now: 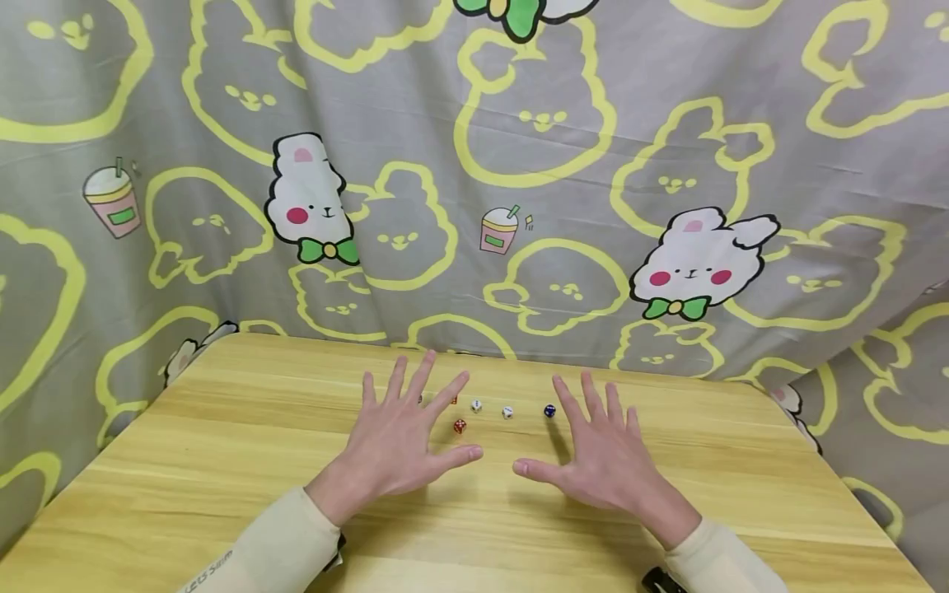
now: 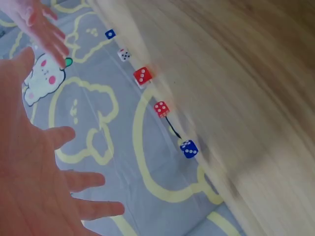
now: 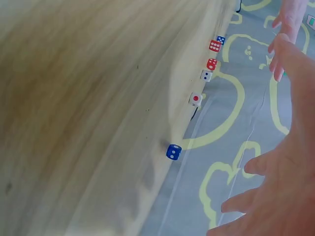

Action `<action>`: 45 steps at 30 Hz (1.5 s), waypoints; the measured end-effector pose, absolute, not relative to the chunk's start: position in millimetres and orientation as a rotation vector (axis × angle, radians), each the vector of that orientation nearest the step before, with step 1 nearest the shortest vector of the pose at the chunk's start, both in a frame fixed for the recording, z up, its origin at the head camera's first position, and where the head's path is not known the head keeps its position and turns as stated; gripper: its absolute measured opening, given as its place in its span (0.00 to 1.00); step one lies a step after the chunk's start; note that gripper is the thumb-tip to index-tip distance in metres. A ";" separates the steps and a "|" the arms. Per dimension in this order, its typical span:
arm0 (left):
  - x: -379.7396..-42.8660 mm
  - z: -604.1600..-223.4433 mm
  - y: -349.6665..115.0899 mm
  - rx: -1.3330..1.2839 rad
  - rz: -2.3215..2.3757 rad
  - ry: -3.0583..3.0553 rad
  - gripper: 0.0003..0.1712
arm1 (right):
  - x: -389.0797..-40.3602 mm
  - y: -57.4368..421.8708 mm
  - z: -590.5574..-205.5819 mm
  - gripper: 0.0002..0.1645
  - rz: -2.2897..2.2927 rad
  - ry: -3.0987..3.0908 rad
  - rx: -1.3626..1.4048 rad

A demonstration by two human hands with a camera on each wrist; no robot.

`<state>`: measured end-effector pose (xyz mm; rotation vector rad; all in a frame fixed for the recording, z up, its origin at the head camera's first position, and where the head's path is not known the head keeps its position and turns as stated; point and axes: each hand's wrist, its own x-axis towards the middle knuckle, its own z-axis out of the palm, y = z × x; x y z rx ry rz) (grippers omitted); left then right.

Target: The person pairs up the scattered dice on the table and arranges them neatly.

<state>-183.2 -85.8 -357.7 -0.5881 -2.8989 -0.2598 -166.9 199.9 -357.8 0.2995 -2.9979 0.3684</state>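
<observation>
Both hands are found bare and unloaded. The left hand [image 1: 396,436] has its fingers spread wide and its thumb stretched inward; it has hold of nothing. The right hand [image 1: 608,453] is in the same condition, fingers fanned, palm free. Both appear raised over the wooden table [image 1: 741,453].

Six dice are noted. The near red die [image 1: 460,426] lies in the gap between left index finger and thumb. The far red die [image 1: 455,400] is partly hidden behind that index finger; a blue die [image 2: 189,148] lies beyond the left fingers. Two white dice [image 1: 476,406] lie between the two index fingers. The other blue die [image 1: 549,410] lies just beside the right index finger.

Assessment: the dice should prove light, hard, smooth and hardly fragile, prone to skid or roll. Proper hold: thumb and index fingertip on opposite side faces.
</observation>
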 end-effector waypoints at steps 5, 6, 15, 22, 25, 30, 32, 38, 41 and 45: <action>-183.2 -357.8 -78.7 -0.652 -0.322 -2.924 0.53 | -170.8 202.9 -355.2 0.74 0.512 -3.027 0.302; -183.5 -358.1 -76.4 -0.669 -0.331 -2.925 0.53 | -172.3 203.7 -354.7 0.74 0.554 -3.033 0.301; -188.4 -358.0 -49.1 -0.874 -0.380 -2.931 0.51 | -192.6 213.3 -354.0 0.60 0.904 -2.997 0.199; -196.4 -357.1 -33.4 -0.969 -0.383 -3.001 0.51 | -209.7 220.7 -359.6 0.49 1.007 -3.003 0.128; -199.4 -357.2 -28.6 -0.986 -0.397 -3.028 0.52 | -215.8 222.6 -361.1 0.45 1.025 -3.008 0.119; -204.7 -355.8 -22.1 -1.031 -0.421 -3.046 0.51 | -224.1 223.4 -363.4 0.40 1.043 -3.020 0.096; -206.9 -355.1 -20.7 -1.045 -0.415 -3.053 0.51 | -227.1 221.8 -364.3 0.37 1.054 -3.023 0.084; -212.7 -356.5 -14.4 -1.042 -0.430 -3.095 0.51 | -233.9 216.8 -368.0 0.30 1.065 -3.019 0.048; -214.4 -356.4 -7.9 -1.052 -0.444 -3.118 0.51 | -237.1 215.6 -368.7 0.28 1.061 -3.019 0.026; -218.2 -356.7 1.6 -1.085 -0.426 -3.142 0.51 | -240.3 214.5 -369.0 0.23 1.054 -3.026 0.005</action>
